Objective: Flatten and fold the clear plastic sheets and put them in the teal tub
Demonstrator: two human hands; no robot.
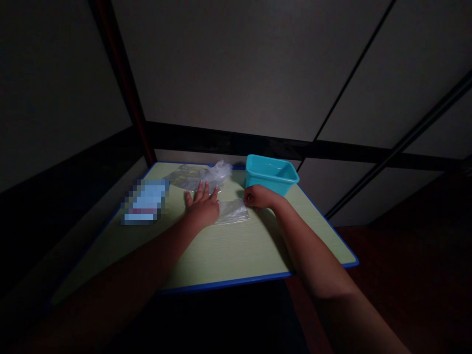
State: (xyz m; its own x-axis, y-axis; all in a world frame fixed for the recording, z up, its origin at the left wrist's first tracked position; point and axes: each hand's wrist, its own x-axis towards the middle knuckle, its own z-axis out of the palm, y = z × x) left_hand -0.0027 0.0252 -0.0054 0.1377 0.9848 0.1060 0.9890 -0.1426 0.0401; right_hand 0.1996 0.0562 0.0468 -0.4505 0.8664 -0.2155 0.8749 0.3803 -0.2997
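Observation:
A small clear plastic bag (233,212) lies flat on the pale table between my hands. My left hand (202,206) rests palm down with its fingers spread, at the bag's left end. At the bag's upper right corner is my right hand (261,196), its fingers curled and pinched together on that corner. Behind my left hand lies more crumpled clear plastic (217,172), partly covered by my fingertips. A turquoise plastic basket (271,183) stands just behind my right hand; no contents show in it.
The table (228,258) has a blue edge and stands against panelled walls. On its left side lies a blurred-out light blue rectangular object (146,199). Dark reddish floor (398,275) shows beyond the table's right edge.

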